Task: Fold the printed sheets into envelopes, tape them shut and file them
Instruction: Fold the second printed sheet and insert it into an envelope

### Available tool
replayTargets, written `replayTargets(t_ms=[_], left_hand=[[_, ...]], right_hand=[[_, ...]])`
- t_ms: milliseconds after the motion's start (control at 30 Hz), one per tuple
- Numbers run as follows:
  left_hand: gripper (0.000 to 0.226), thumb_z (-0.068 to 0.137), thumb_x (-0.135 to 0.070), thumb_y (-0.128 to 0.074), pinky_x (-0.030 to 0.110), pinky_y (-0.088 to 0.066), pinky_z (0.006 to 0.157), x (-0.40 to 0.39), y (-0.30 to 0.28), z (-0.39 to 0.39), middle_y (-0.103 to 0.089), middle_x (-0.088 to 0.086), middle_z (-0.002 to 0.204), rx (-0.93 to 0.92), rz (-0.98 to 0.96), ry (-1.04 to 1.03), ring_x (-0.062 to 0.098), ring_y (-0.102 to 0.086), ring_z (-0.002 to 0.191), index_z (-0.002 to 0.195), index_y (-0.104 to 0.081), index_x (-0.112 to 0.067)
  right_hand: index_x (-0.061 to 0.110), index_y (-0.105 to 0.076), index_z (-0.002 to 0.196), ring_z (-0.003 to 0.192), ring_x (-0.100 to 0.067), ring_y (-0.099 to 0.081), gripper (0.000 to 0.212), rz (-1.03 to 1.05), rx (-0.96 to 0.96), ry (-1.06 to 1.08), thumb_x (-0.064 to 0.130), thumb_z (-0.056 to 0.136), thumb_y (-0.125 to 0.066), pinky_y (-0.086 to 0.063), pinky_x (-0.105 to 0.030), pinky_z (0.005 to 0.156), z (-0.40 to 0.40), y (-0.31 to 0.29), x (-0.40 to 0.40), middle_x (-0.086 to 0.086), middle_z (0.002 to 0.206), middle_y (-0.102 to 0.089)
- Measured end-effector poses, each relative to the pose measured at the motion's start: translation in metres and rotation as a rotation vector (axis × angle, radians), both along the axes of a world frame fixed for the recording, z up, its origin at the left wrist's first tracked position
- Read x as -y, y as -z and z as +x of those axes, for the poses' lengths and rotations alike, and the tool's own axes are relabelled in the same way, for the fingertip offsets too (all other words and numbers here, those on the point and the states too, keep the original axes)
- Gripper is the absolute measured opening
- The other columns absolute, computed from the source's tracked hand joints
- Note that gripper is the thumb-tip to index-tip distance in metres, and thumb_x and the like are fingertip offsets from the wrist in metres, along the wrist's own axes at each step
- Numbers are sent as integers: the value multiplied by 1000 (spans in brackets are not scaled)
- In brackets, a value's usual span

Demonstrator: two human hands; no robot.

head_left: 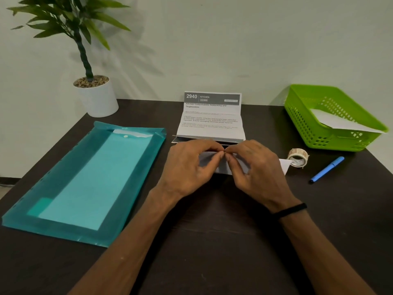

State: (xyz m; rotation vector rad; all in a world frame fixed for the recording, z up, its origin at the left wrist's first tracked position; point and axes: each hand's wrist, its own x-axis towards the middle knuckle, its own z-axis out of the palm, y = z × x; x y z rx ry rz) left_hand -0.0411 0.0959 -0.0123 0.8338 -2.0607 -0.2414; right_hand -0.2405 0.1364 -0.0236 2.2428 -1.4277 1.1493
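A folded white sheet (284, 165) lies on the dark table (212, 231) at the middle, mostly hidden under my hands. My left hand (189, 165) and my right hand (253, 165) meet fingertip to fingertip over it, both pinching its upper edge. Just behind them a printed sheet (211, 122) headed "2940 KITCHEN" stands half unfolded, its top panel leaning up. A roll of tape (298, 157) sits to the right of the folded sheet. A teal plastic file folder (85, 179) lies flat on the left.
A green plastic basket (314, 133) holding white paper stands at the back right. A blue pen (327, 169) lies near the tape. A potted plant (95, 96) in a white pot is at the back left by the wall.
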Motion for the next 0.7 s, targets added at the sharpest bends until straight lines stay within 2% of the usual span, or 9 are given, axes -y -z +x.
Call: replayTargets(t_ms=[233, 333, 400, 533, 700], left_hand=[[18, 93, -37, -68, 30, -58, 83, 0, -1, 3, -74, -7, 95, 87, -38, -46, 6, -66, 86, 99, -73, -20], [8, 89, -27, -71, 26, -56, 71, 3, -6, 9, -70, -10, 84, 20, -40, -103, 5, -63, 75, 90, -71, -20], [4, 86, -23, -74, 24, -57, 70, 9, -9, 17, -70, -13, 80, -66, 5, -155, 5, -65, 72, 88, -72, -21], [6, 91, -25, -74, 24, -58, 79, 12, -9, 23, -72, -14, 87, -138, 39, -127, 4, -69, 82, 94, -74, -20], [21, 88, -34, -76, 27, -47, 85, 15, 3, 16, -61, -6, 105, 74, -96, -127, 12, -52, 101, 106, -76, -22]], right_hand=[[10, -72, 104, 93, -21, -63, 11, 30, -22, -11, 17, 98, -66, -48, -29, 85, 7, 1, 0, -4, 99, -72], [11, -71, 103, 91, -23, -63, 9, 39, -19, 17, 16, 99, -65, -51, -33, 82, 4, 0, 0, -4, 98, -71], [11, -70, 102, 89, -23, -64, 8, 38, -8, 47, 16, 99, -66, -52, -35, 79, -3, -1, 0, -4, 98, -71], [10, -70, 101, 87, -23, -63, 7, 26, -2, 80, 16, 99, -67, -52, -36, 76, -13, -3, 0, -5, 96, -71], [9, -70, 103, 88, -23, -61, 8, 30, -38, 72, 16, 100, -66, -52, -37, 75, -9, 0, 1, -6, 97, -70]])
